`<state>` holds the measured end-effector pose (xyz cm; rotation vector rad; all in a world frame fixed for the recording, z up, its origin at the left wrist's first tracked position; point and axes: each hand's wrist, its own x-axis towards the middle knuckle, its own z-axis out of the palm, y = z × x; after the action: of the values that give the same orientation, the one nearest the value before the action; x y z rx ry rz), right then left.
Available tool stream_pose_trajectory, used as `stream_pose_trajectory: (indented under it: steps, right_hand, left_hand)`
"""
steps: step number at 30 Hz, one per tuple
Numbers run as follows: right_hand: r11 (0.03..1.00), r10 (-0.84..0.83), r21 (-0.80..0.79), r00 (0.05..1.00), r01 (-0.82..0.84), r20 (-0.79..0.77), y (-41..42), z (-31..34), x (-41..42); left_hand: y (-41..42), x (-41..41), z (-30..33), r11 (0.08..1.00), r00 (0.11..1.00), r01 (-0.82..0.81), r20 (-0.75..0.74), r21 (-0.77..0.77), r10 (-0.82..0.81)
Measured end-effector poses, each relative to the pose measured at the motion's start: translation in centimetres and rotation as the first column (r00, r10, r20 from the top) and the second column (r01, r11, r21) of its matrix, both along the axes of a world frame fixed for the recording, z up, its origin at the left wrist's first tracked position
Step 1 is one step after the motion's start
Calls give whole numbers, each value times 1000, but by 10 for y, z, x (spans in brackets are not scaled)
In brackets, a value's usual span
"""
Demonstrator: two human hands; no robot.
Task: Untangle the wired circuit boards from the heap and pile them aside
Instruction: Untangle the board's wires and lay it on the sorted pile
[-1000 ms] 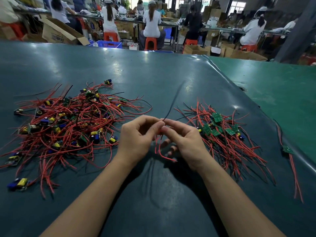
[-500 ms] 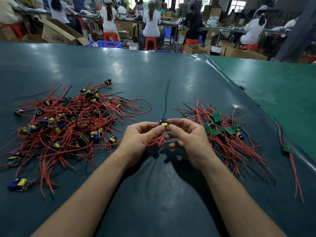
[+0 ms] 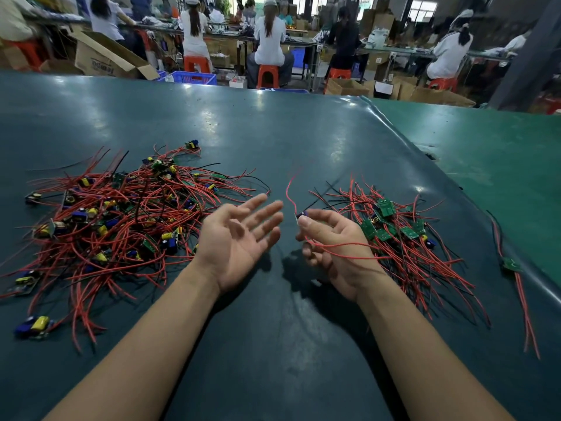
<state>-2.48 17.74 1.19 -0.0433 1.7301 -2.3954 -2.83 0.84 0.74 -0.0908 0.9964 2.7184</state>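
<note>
1. The heap (image 3: 121, 220), a red-wired tangle of boards, lies toward the table's (image 3: 303, 141) left edge, no smaller than a second ago.
2. The left hand (image 3: 236, 238) has let go: half a second ago it pinched the wires with the other hand; now it is palm-up, fingers spread, holding nothing.
3. The right hand (image 3: 334, 241) alone pinches the freed circuit board (image 3: 301, 214) between thumb and forefinger, red leads trailing across its palm.
4. The sorted pile (image 3: 394, 235) lies just right of that hand, toward the table's right edge; judging by this, the board is untangled and only needs laying there.
</note>
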Motion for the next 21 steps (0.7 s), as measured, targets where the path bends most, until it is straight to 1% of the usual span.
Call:
stream_pose_trajectory:
  steps: [1, 2, 3, 4, 6, 9, 11, 13, 15, 17, 20, 21]
  right_hand:
    - [1000, -10, 2, 1000, 10, -3, 0, 1, 0]
    - [1000, -4, 12, 1000, 4, -8, 1, 1, 0]
    - [1000, 20, 21, 1000, -20, -10, 1, 2, 1]
    - [998, 49, 26, 999, -48, -9, 2, 2, 2]
    - [995, 92, 37, 996, -91, -10, 4, 2, 3]
    - [994, 101, 27, 995, -101, -3, 5, 3, 3]
    - [993, 91, -75, 996, -89, 19, 5, 4, 1]
    - [979, 91, -189, 995, -83, 34, 7, 4, 0]
    - [977, 92, -196, 996, -88, 11, 7, 3, 0]
    - [985, 80, -151, 997, -81, -10, 2, 4, 2]
    - [996, -25, -85, 1000, 26, 18, -2, 0, 1]
    - [996, -63, -66, 998, 64, 27, -2, -2, 0]
  left_hand:
    - [4, 1, -2, 991, 1000, 3, -3, -131, -4]
    - [8, 2, -3, 961, 999, 29, -17, -274, -35]
    - [12, 3, -5, 920, 995, 65, -46, -387, -90]
    - [15, 5, -7, 889, 987, 84, -85, -451, -136]
    - [15, 5, -9, 885, 978, 66, -145, -460, -149]
    - [13, 5, -10, 917, 978, 45, -172, -396, -122]
    - [15, 5, -9, 936, 981, 28, -169, -350, -92]
    - [16, 5, -8, 956, 988, -25, -152, -291, -20]
    - [16, 4, -8, 960, 983, -110, -172, -259, 67]
    - [15, 3, -11, 930, 964, -187, -243, -316, 112]
    - [18, 6, -16, 833, 922, -270, -380, -483, 78]
    - [18, 6, -17, 803, 908, -294, -415, -518, 64]
